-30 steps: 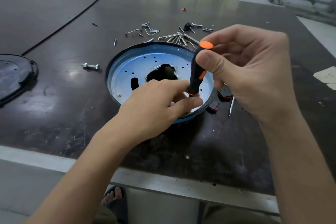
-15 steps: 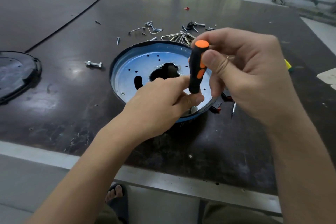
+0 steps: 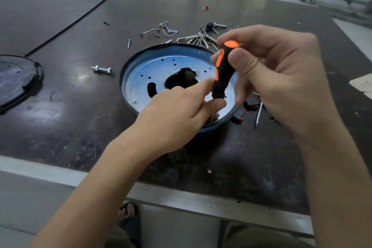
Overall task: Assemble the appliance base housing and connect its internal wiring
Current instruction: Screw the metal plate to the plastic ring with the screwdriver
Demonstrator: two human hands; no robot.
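Just the one head view here, looking down at a dark, scuffed, slightly glossy tabletop (image 3: 80,127) with a pale metal edge along the near side. The base housing (image 3: 138,84) sits roughly mid-tabletop: a shallow round pan of shiny sheet metal with a bluish sheen, a dark raised rim, little punched holes, a curved slot and a big ragged-edged cutout in the middle. The right hand (image 3: 281,78) pinches the top of a screwdriver (image 3: 223,70) between thumb and curled fingers. The handle is chunky black plastic with orange inlays and an orange cap, standing nearly upright over the near right part of the pan. The left hand (image 3: 177,115) comes in from below, index finger laid against the side of the handle and thumb tucked just under its bottom end, so it's pinching the lower end where a thin bare-metal shank pokes down toward the pan floor. I can't see the tip itself, the hand hides it. Behind the housing there's a scatter of loose hardware (image 3: 193,38), silvery screws and bent wire-like pieces, plus a small black knob (image 3: 210,26) and a tiny red scrap (image 3: 205,7). A hex-head bolt (image 3: 101,69) lies on its side to the left of the pan, apart from it. Tucked by the right rim are a black-and-red part (image 3: 251,105) and a slim metal pin (image 3: 258,113). Far left, a dark round cover (image 3: 16,80) lies flat, partly cut off by the frame.
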